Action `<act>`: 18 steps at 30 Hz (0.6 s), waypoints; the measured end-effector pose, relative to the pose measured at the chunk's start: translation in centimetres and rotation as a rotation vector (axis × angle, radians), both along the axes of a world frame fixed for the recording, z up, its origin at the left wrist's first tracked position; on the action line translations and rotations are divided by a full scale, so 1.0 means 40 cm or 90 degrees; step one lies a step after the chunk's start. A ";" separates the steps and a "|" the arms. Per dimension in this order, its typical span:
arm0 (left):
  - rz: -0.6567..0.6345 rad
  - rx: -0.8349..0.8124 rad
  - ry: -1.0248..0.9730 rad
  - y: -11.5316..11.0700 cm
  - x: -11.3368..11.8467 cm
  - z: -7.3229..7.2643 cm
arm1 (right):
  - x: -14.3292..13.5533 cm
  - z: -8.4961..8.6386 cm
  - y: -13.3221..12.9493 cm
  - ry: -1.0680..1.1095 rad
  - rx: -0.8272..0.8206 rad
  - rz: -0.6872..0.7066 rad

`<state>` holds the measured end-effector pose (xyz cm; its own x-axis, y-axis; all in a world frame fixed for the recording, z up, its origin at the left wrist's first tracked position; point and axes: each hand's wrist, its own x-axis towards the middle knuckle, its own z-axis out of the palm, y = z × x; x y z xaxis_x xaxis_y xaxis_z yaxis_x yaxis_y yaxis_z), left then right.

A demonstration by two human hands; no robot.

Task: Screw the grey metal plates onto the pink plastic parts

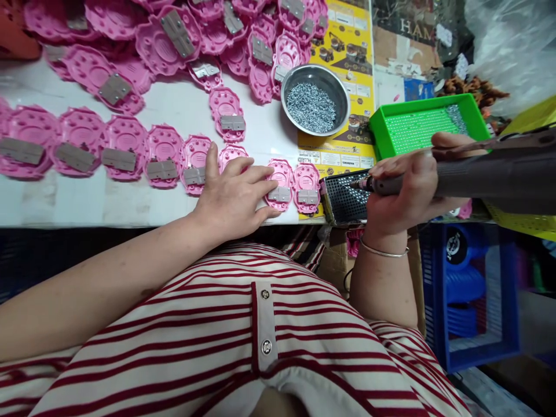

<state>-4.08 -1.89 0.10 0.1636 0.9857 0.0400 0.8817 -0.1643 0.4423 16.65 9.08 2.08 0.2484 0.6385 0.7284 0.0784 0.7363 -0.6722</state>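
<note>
My left hand (237, 197) lies with fingers spread over the row of pink plastic parts, mostly covering one pink part (232, 155) near the table's front edge. Two more pink parts with grey plates (279, 185) (307, 188) sit just right of its fingertips. My right hand (403, 185) is wrapped round a dark electric screwdriver (482, 179). The tool points left, its tip over a black perforated tray (345, 194) of small screws. More pink parts with grey plates (163, 156) run in a line to the left of my left hand.
A metal bowl of screws (310, 107) stands behind the row, on a yellow printed sheet (347, 35). A green basket (425, 124) is at the right. Piled pink parts (169, 37) fill the back left. A blue crate (471, 295) sits below the table's right side.
</note>
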 end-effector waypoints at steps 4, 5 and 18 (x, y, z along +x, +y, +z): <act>0.006 0.002 -0.015 0.003 0.001 0.004 | -0.016 0.039 -0.020 0.027 -0.018 0.027; 0.010 0.004 -0.016 0.006 0.002 0.006 | -0.025 0.048 -0.025 0.043 0.000 0.044; 0.017 -0.066 -0.011 0.059 -0.005 0.031 | -0.195 -0.011 -0.070 0.008 -0.052 0.303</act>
